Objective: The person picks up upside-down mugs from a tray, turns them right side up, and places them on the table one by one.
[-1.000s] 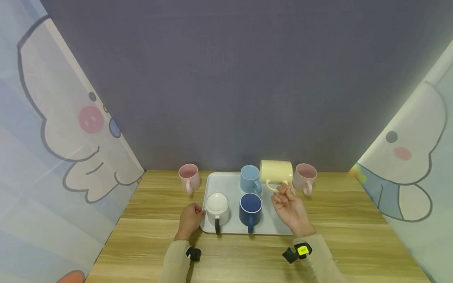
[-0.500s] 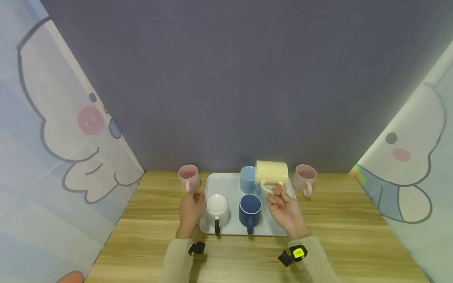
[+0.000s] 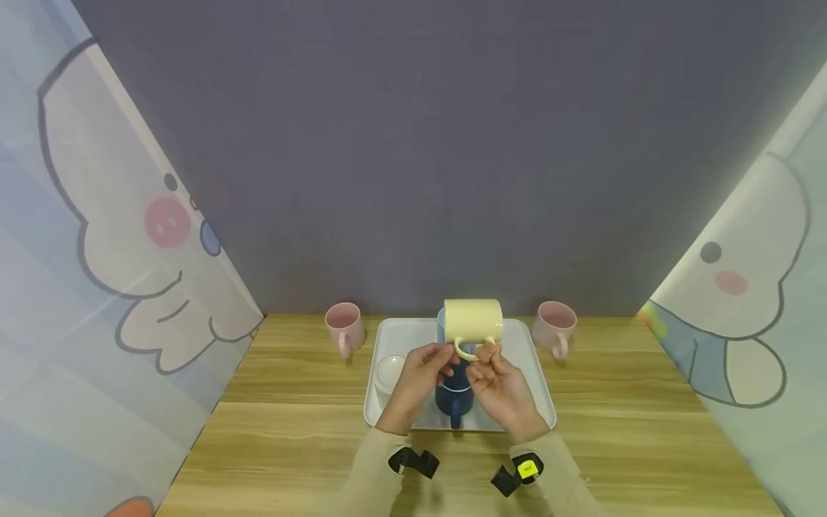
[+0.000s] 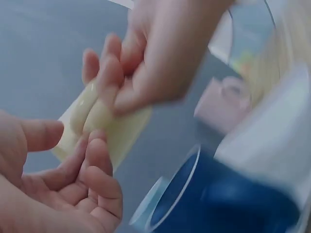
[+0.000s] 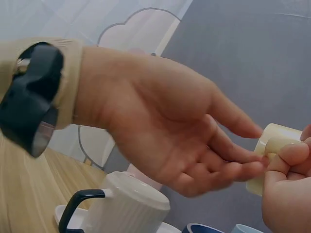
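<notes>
A pale yellow mug (image 3: 473,319) lies sideways in the air over the tray, its handle (image 4: 83,108) toward the person. My right hand (image 3: 504,395) pinches that handle near its right end. From the left, my left hand (image 3: 416,380) reaches in, thumb apart from the fingers and fingertips right at the handle. Below the hands, a dark blue mug (image 3: 454,402) stands on the white tray (image 3: 403,334). Behind it is a light blue mug (image 3: 441,327), mostly hidden by the yellow one. The left hand partly covers a white mug (image 3: 388,370) with a black handle (image 5: 77,206).
One pink mug (image 3: 344,327) stands on the wooden table (image 3: 271,431) left of the tray, and another pink mug (image 3: 555,327) stands right of it. A grey wall (image 3: 413,158) rises behind the table, with cartoon-printed curtains on both sides.
My right hand has carried the yellow mug leftward over the tray. The left hand has moved from beside the tray's left edge, rightward and up to the mug's handle.
</notes>
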`<state>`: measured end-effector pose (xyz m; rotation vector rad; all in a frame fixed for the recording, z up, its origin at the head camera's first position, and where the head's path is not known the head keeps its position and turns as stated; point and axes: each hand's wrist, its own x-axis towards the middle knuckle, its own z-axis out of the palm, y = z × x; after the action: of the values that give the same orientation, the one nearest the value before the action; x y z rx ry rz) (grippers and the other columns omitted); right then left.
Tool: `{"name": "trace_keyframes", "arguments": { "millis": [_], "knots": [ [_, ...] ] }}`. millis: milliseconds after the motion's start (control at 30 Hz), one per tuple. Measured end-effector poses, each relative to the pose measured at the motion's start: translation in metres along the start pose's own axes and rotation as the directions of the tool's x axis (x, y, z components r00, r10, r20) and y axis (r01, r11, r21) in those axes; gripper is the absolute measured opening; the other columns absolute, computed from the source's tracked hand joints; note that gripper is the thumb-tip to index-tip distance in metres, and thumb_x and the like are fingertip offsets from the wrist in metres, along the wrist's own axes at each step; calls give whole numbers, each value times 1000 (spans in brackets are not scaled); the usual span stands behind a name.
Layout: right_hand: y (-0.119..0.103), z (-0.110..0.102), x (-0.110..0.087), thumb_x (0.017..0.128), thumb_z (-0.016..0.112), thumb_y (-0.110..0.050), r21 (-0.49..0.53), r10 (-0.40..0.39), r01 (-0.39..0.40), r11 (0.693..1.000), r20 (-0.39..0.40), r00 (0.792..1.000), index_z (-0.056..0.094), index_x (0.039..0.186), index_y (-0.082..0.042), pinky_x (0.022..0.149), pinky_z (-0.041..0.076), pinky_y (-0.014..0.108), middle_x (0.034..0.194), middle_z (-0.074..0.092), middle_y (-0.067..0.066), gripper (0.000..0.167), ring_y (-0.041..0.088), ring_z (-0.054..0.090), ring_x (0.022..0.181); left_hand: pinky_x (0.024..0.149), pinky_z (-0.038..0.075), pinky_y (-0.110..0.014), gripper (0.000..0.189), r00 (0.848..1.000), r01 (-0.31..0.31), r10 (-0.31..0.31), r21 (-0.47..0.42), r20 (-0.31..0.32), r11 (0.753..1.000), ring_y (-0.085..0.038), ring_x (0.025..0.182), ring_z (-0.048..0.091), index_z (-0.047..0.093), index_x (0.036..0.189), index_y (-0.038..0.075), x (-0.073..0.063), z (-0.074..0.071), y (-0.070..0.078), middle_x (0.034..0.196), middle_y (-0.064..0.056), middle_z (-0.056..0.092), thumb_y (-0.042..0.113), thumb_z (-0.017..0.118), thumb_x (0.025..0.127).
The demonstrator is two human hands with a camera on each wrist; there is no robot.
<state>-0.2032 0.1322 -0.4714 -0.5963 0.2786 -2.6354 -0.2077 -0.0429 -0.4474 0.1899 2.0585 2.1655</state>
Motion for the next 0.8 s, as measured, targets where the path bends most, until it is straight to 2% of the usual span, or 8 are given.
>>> {"name": "trace_keyframes", "arguments": {
  "millis": [100, 167, 267, 333, 367, 467, 667, 800],
  "knots": [
    [3, 1, 0, 110, 10, -32, -11, 11, -11, 1000, 7, 1000, 62, 101, -10, 73, 21, 21, 90, 61, -1, 57, 7, 20, 69, 61, 42, -17, 28, 997, 74, -69, -206, 33, 976, -6, 72, 54, 69, 105, -2, 2, 4, -4, 87, 5, 67, 24, 59, 105],
    [4, 2, 0, 111, 10, -30, -9, 17, -17, 1000, 16, 1000, 62, 102, -10, 73, 24, 20, 90, 61, -1, 57, 7, 21, 70, 56, 39, -15, 23, 993, 113, -96, -351, 67, 929, -3, 67, 50, 68, 103, 1, 2, 4, -6, 84, 7, 64, 22, 58, 105],
    [6, 4, 0, 111, 9, -29, -11, 30, -30, 999, 29, 999, 61, 103, -10, 74, 31, 20, 92, 61, -1, 56, 7, 22, 72, 51, 33, -13, 20, 985, 163, -107, -516, 137, 841, 0, 60, 43, 66, 103, 5, -1, 4, -7, 80, 7, 58, 20, 54, 107],
    [7, 4, 0, 111, 8, -29, -33, 35, -34, 999, 34, 999, 59, 102, -11, 75, 35, 21, 94, 60, -1, 55, 7, 22, 72, 49, 30, -13, 21, 980, 175, -88, -568, 177, 805, 0, 56, 38, 63, 103, 6, -3, 4, -7, 76, 7, 52, 20, 49, 109],
    [7, 4, 0, 111, 6, -30, -44, 37, -35, 998, 36, 999, 57, 101, -11, 75, 36, 21, 94, 60, -1, 55, 7, 22, 72, 49, 30, -13, 21, 979, 173, -73, -579, 192, 797, 0, 55, 37, 62, 104, 6, -3, 4, -7, 74, 8, 50, 20, 47, 110],
    [7, 4, 0, 110, 2, -30, -78, 40, -38, 996, 33, 999, 53, 98, -13, 75, 35, 20, 93, 59, -2, 55, 7, 22, 72, 49, 28, -15, 22, 978, 150, -33, -579, 208, 801, 0, 51, 34, 58, 104, 8, -5, 5, -7, 67, 9, 45, 21, 42, 111],
    [2, 6, 1, 110, 0, -29, -128, 80, -77, 989, 21, 997, 52, 102, -12, 76, 38, 20, 95, 60, -3, 55, 6, 30, 69, 51, 26, -17, 23, 984, 98, 5, -563, 179, 821, -1, 47, 31, 57, 100, 11, -8, 9, -6, 61, 9, 41, 21, 40, 111],
    [-9, 9, 0, 113, 8, -24, -284, 127, -135, 949, -46, 991, 60, 110, -9, 74, 40, 20, 100, 63, -5, 55, 4, 41, 69, 52, 25, -18, 22, 985, 51, 45, -539, 164, 841, -2, 46, 30, 56, 100, 12, -12, 12, -5, 58, 9, 39, 22, 41, 111]
  ]
}}
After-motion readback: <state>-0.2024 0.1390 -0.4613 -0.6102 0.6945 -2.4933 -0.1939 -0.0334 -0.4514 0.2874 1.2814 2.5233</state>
